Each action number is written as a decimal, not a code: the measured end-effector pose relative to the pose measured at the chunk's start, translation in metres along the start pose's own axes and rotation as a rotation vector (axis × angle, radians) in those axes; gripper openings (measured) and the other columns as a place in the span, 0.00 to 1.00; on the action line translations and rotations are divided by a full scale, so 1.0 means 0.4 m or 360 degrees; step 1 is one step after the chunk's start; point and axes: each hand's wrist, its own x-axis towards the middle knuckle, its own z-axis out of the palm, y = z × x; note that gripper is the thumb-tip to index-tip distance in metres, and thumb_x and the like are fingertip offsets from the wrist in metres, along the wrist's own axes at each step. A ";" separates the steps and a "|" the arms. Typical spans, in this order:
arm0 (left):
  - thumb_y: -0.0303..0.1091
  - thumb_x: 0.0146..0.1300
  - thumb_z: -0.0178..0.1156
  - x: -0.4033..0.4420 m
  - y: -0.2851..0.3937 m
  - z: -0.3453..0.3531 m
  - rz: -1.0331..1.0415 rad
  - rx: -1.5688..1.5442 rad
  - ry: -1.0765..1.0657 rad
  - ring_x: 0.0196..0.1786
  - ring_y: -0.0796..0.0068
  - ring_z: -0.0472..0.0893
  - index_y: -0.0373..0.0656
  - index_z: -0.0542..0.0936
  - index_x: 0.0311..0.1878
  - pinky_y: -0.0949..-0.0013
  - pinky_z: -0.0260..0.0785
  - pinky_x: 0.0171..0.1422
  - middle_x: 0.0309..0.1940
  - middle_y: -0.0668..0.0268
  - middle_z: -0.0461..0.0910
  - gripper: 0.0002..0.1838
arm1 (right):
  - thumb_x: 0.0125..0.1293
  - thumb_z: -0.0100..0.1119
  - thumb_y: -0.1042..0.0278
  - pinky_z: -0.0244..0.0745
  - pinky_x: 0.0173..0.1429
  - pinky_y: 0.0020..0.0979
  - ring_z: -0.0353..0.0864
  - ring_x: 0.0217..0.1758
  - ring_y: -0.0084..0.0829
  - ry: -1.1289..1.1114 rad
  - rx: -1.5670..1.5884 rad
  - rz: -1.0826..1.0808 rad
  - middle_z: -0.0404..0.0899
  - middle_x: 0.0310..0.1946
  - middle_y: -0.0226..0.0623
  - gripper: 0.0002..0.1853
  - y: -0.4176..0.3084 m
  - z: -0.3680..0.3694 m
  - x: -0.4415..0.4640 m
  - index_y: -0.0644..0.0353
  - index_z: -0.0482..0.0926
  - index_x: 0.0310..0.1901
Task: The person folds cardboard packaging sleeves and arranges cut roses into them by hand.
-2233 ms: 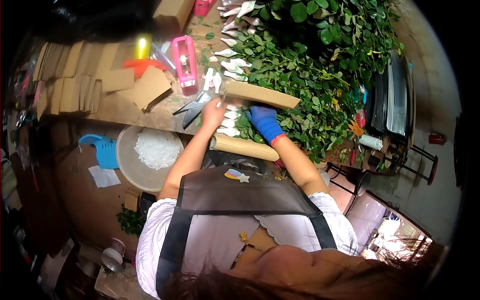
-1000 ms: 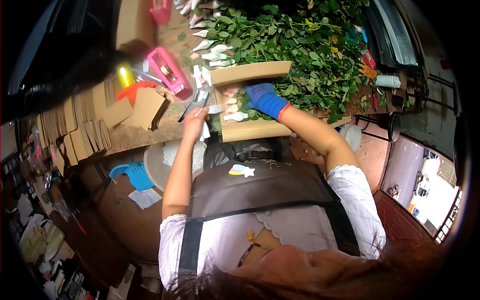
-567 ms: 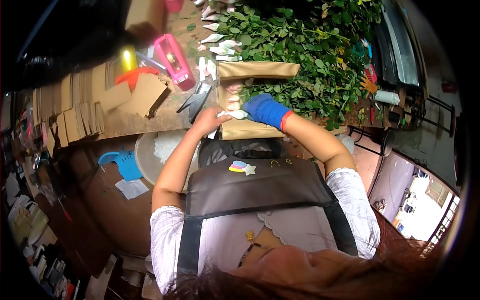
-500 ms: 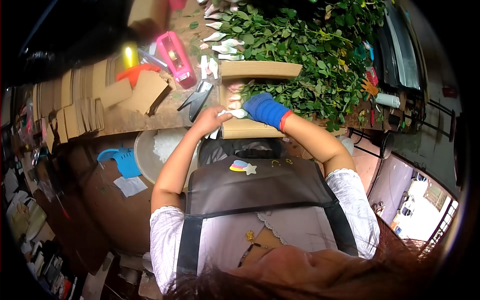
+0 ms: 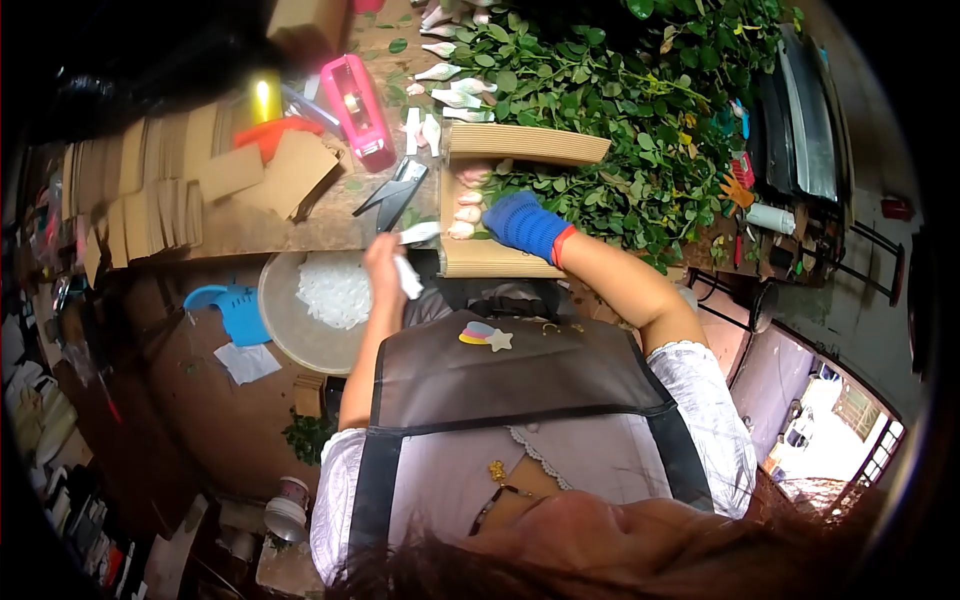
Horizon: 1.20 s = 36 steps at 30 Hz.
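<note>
My bare left hand (image 5: 381, 266) is closed beside the table's front edge, left of the cardboard. White bud sleeves (image 5: 409, 279) stick out of its grip, one toward the cardboard and one downward. My right hand (image 5: 524, 222), in a blue knitted glove, is curled over the rose stems beside the buds; its fingertips are partly hidden. Several pale pink rose buds (image 5: 465, 213) lie in a column on a corrugated cardboard wrap (image 5: 500, 263). The wrap's upper flap is folded over the leafy stems.
More white-sleeved rose buds (image 5: 455, 98) and a pile of leafy stems (image 5: 630, 130) lie beyond. Black-handled scissors (image 5: 397, 195), a pink tape dispenser (image 5: 357, 112) and cardboard pieces (image 5: 290, 175) are to the left. Below the table edge stands a tub (image 5: 280, 325) of white sleeves.
My left hand has drawn away from the bud, left and down toward the tub, with the white sleeves in it. The front bud now shows bare pink. My right hand has barely moved.
</note>
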 end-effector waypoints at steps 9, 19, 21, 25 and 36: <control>0.41 0.61 0.68 -0.009 0.108 -0.305 0.0881 0.2438 -0.0562 0.45 0.50 0.83 0.42 0.83 0.47 0.51 0.74 0.52 0.41 0.53 0.84 0.16 | 0.65 0.59 0.67 0.80 0.43 0.44 0.89 0.46 0.42 -0.0065 -0.0250 -0.0075 0.89 0.44 0.41 0.12 -0.039 -0.040 -0.007 0.53 0.89 0.46; 0.53 0.41 0.84 0.131 0.046 0.157 0.1031 0.1472 -0.1060 0.75 0.38 0.59 0.39 0.63 0.70 0.48 0.54 0.80 0.70 0.41 0.60 0.57 | 0.68 0.58 0.56 0.81 0.51 0.46 0.89 0.50 0.42 0.0020 0.0281 0.0157 0.88 0.48 0.46 0.16 -0.004 -0.122 -0.083 0.52 0.88 0.50; 0.56 0.42 0.82 0.135 0.060 0.160 0.0966 0.1548 -0.1155 0.75 0.34 0.57 0.41 0.64 0.70 0.46 0.52 0.80 0.72 0.38 0.54 0.56 | 0.69 0.56 0.54 0.81 0.53 0.45 0.89 0.50 0.42 0.0165 0.0337 0.0212 0.88 0.47 0.46 0.17 -0.010 -0.105 -0.083 0.54 0.87 0.49; 0.59 0.43 0.81 0.150 0.046 0.157 0.0975 0.1583 -0.1215 0.77 0.33 0.51 0.46 0.66 0.71 0.44 0.48 0.81 0.74 0.36 0.51 0.54 | 0.70 0.56 0.53 0.82 0.51 0.44 0.89 0.48 0.43 0.0113 0.0252 0.0164 0.89 0.43 0.46 0.17 -0.006 -0.072 -0.017 0.54 0.87 0.48; 0.51 0.51 0.78 0.135 0.039 0.165 0.0846 0.1299 -0.1036 0.74 0.40 0.61 0.50 0.80 0.63 0.50 0.55 0.79 0.75 0.43 0.55 0.35 | 0.70 0.54 0.62 0.82 0.46 0.46 0.90 0.44 0.45 0.0382 0.0290 0.0216 0.89 0.40 0.47 0.12 0.023 -0.103 -0.059 0.55 0.86 0.45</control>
